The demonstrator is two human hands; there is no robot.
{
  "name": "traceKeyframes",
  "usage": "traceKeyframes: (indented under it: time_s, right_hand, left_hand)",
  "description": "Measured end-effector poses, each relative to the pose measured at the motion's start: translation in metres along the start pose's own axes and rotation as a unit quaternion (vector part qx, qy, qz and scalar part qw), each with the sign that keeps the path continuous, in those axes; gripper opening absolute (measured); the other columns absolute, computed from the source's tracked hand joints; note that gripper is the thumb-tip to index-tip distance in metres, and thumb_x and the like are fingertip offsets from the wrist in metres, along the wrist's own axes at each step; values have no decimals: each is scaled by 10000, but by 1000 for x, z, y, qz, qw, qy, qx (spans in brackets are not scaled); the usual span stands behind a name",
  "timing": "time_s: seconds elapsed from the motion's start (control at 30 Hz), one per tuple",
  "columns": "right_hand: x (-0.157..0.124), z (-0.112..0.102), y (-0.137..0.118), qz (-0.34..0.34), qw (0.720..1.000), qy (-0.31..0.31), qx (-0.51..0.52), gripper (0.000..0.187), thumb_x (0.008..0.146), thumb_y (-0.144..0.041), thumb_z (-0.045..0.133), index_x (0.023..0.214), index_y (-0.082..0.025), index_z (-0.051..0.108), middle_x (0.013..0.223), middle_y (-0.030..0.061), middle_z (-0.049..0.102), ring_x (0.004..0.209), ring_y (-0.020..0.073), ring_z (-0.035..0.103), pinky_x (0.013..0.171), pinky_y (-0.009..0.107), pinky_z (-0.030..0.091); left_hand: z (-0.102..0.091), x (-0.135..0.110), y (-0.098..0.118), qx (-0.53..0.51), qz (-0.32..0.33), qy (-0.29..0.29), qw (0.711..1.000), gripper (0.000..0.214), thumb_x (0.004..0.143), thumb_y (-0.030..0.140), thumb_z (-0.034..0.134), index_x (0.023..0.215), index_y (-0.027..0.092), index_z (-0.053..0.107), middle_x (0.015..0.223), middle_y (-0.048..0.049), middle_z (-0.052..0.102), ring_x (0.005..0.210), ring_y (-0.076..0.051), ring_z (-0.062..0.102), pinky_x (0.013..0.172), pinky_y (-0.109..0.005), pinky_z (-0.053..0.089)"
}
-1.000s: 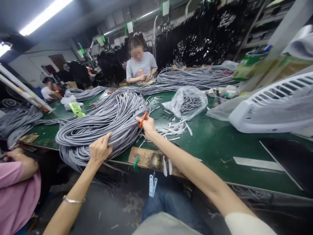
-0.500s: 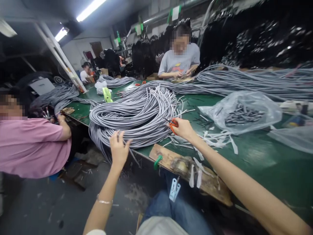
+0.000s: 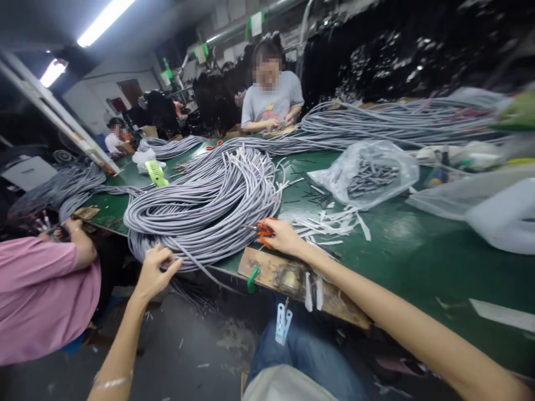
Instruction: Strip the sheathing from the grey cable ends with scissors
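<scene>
1. We see a coil of grey cables (image 3: 200, 223) at eleven o'clock on the green bench (image 3: 401, 273)
2. At twelve o'clock, our right hand (image 3: 288, 239) is closed round orange-handled scissors (image 3: 266, 233), tips pointing toward the coil
3. At ten o'clock, our left hand (image 3: 154, 274) half-curls by the coil's near edge; whether it grips a strand, we cannot tell
4. We judge this as arranging the coil, scissors ready; moving on calls for blades kept off the cables
5. We can read no writing; marks on the lime-green tag (image 3: 156, 174), eleven o'clock, are too small
</scene>
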State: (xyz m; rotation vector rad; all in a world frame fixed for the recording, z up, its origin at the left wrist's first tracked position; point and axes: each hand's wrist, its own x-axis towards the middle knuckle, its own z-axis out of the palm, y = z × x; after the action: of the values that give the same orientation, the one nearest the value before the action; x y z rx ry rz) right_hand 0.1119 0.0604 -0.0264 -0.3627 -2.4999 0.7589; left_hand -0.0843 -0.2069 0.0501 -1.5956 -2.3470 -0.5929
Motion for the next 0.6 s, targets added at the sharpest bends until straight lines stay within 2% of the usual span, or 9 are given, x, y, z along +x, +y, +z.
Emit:
traceKeyframes:
  time_s: [0.07, 0.13, 0.2, 0.27, 0.3, 0.37, 0.43, 0.5, 0.6]
  right_hand:
    - [10, 5, 1, 3, 1000, -4, -15, 115, 699, -133, 587, 813, -116, 577, 808, 59, 641, 680, 130, 584, 613, 210, 434]
    - [17, 5, 3, -2, 999, -12, -33, 143, 698, -99, 573, 840, -113, 585, 822, 62, 642, 701, 134, 586, 620, 213, 433]
    - [19, 3, 6, -17, 998, -28, -54, 169, 689, -52, 553, 840, -117, 595, 837, 68, 647, 746, 144, 595, 657, 220, 435]
    - [17, -1, 9, -33, 995, -45, -79, 204, 674, -5, 534, 824, -124, 603, 849, 76, 654, 797, 155, 602, 702, 230, 433]
    - [16, -3, 11, -39, 994, -51, -92, 215, 670, 8, 526, 819, -126, 605, 857, 82, 656, 819, 162, 605, 717, 235, 432]
    - [12, -6, 13, -45, 991, -56, -116, 207, 676, 2, 525, 816, -127, 607, 872, 98, 659, 841, 178, 610, 721, 245, 433]
    - [10, -7, 13, -44, 988, -50, -139, 177, 701, -29, 531, 830, -122, 607, 884, 114, 660, 830, 193, 618, 698, 255, 438]
    - [10, -8, 12, -41, 986, -33, -158, 165, 729, -55, 525, 863, -113, 603, 888, 126, 661, 798, 200, 628, 671, 263, 443]
    - [9, -13, 12, -43, 984, 10, -175, 177, 759, -74, 509, 916, -96, 588, 899, 142, 662, 775, 209, 635, 649, 276, 453]
  left_hand:
    - [-5, -8, 2, 1, 7, 74, 997, 240, 784, 358, 498, 614, 194, 546, 529, 27, 517, 546, -141, 472, 630, -285, 382]
    - [0, -12, 11, -13, 53, 114, 992, 147, 770, 313, 554, 691, 192, 580, 606, 12, 590, 601, -148, 532, 671, -287, 403]
    - [18, -11, 28, -50, 109, 104, 987, 102, 792, 252, 548, 716, 193, 582, 664, -4, 621, 650, -149, 568, 679, -268, 425]
    - [46, -4, 49, -53, 159, 25, 986, 107, 826, 219, 507, 788, 199, 605, 746, -24, 654, 730, -160, 592, 723, -272, 437]
    - [61, 0, 59, -35, 172, 18, 984, 129, 835, 213, 488, 841, 195, 616, 799, -41, 666, 773, -175, 594, 747, -290, 435]
    - [87, 11, 75, 28, 140, 39, 989, 180, 833, 193, 470, 921, 176, 626, 841, -78, 664, 792, -215, 579, 725, -336, 429]
    - [104, 20, 84, 59, 109, 64, 990, 189, 827, 188, 460, 892, 153, 634, 767, -97, 642, 741, -239, 556, 678, -362, 421]
    - [110, 24, 86, 54, 104, 80, 990, 192, 832, 199, 449, 827, 150, 635, 705, -93, 613, 707, -239, 537, 660, -364, 426]
    - [99, 17, 81, 24, 120, 98, 988, 206, 846, 249, 450, 776, 172, 627, 689, -69, 597, 702, -212, 542, 684, -339, 452]
